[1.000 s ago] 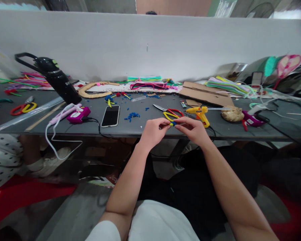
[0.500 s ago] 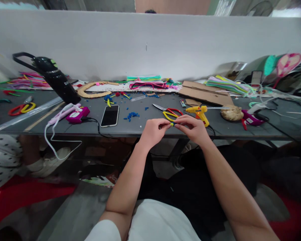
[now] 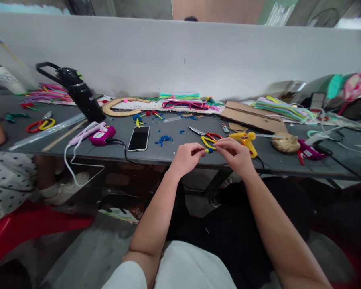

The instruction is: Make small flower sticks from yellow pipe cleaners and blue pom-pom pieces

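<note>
My left hand (image 3: pixel 186 157) and my right hand (image 3: pixel 236 154) meet at the front edge of the dark table (image 3: pixel 156 154). Both pinch a small blue and yellow craft piece (image 3: pixel 209 150) held between their fingertips. Just behind it lie red and yellow scissors (image 3: pixel 207 136), and a yellow glue gun (image 3: pixel 246 140) rests close behind my right hand. A black phone (image 3: pixel 138 138) lies face up to the left of my left hand, with scattered blue bits (image 3: pixel 164 139) beside it.
A black bottle (image 3: pixel 80 93), a magenta device (image 3: pixel 101 135) with a white cable, pipe cleaners (image 3: pixel 180 103) and cardboard (image 3: pixel 252 116) crowd the table's back. Another person in dotted cloth (image 3: pixel 9 184) sits at the left on a red chair (image 3: pixel 27 228). A white partition (image 3: pixel 180 56) backs the table.
The view has shifted a little, so everything sits further right and lower in the picture. My hands stay together on the small piece, fingers working slightly.
</note>
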Available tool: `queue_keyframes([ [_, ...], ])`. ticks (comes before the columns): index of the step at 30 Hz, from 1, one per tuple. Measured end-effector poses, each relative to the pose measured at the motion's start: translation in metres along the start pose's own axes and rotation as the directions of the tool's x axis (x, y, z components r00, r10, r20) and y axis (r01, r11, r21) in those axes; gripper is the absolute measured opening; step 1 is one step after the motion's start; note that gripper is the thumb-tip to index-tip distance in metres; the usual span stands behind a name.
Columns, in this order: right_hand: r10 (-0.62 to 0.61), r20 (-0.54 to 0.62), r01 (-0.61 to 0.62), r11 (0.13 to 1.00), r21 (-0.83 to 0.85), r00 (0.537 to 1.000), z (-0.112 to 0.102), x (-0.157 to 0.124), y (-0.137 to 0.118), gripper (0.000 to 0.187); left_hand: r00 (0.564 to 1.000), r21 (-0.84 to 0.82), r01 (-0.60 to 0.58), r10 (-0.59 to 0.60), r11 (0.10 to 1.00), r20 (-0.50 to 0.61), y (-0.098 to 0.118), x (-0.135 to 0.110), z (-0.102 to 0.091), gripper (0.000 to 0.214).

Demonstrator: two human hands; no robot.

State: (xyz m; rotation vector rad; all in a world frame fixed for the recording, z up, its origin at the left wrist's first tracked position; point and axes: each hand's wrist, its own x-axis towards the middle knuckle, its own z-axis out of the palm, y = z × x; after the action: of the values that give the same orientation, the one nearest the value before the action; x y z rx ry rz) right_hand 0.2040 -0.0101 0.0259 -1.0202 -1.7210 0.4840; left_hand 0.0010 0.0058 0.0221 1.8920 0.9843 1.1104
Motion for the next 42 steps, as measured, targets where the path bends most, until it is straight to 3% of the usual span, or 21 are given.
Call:
queue_keyframes([
  [4, 0.163, -0.052, -0.162, 0.987, 0.015, 0.985, 0.014, 0.020, 0.004, 0.032, 0.977, -0.263, 0.084, -0.132, 0.961, -0.170, -0.019, -0.001, -0.025, 0.029],
  [6, 0.191, 0.042, -0.190, 0.982, -0.014, 0.981, 0.027, 0.030, 0.008, 0.040, 0.942, -0.426, 0.052, -0.185, 0.903, -0.279, -0.031, -0.005, -0.044, 0.032],
  [9, 0.173, 0.255, -0.171, 0.985, -0.031, 0.951, 0.053, 0.046, 0.014, 0.029, 0.853, -0.605, -0.026, -0.298, 0.795, -0.429, -0.047, -0.017, -0.074, 0.027],
  [14, 0.122, 0.456, -0.074, 0.990, -0.121, 0.881, 0.107, 0.075, 0.018, 0.019, 0.783, -0.751, -0.027, -0.452, 0.660, -0.427, -0.067, -0.046, -0.112, 0.023],
  [19, 0.076, 0.523, 0.003, 0.989, -0.148, 0.849, 0.157, 0.101, 0.020, 0.013, 0.769, -0.737, 0.022, -0.482, 0.676, -0.420, -0.078, -0.054, -0.128, 0.020],
  [22, 0.104, 0.546, -0.013, 0.986, -0.169, 0.832, 0.175, 0.105, 0.022, 0.015, 0.771, -0.711, 0.067, -0.488, 0.700, -0.408, -0.084, -0.050, -0.134, 0.022],
  [28, 0.176, 0.527, -0.070, 0.974, -0.214, 0.832, 0.182, 0.101, 0.022, 0.013, 0.761, -0.519, 0.209, -0.471, 0.829, -0.446, -0.087, -0.038, -0.142, 0.022],
  [35, 0.242, 0.528, -0.167, 0.968, -0.187, 0.814, 0.183, 0.102, 0.019, 0.008, 0.813, -0.545, 0.190, -0.442, 0.817, -0.379, -0.086, -0.018, -0.138, 0.020],
  [38, 0.259, 0.500, -0.221, 0.966, -0.134, 0.826, 0.168, 0.101, 0.017, 0.009, 0.835, -0.596, 0.180, -0.442, 0.783, -0.328, -0.083, -0.007, -0.130, 0.019],
  [42, 0.366, 0.446, -0.404, 0.915, -0.012, 0.817, 0.134, 0.092, 0.018, 0.013, 0.865, -0.685, 0.196, -0.453, 0.702, -0.217, -0.074, 0.010, -0.108, 0.021],
])
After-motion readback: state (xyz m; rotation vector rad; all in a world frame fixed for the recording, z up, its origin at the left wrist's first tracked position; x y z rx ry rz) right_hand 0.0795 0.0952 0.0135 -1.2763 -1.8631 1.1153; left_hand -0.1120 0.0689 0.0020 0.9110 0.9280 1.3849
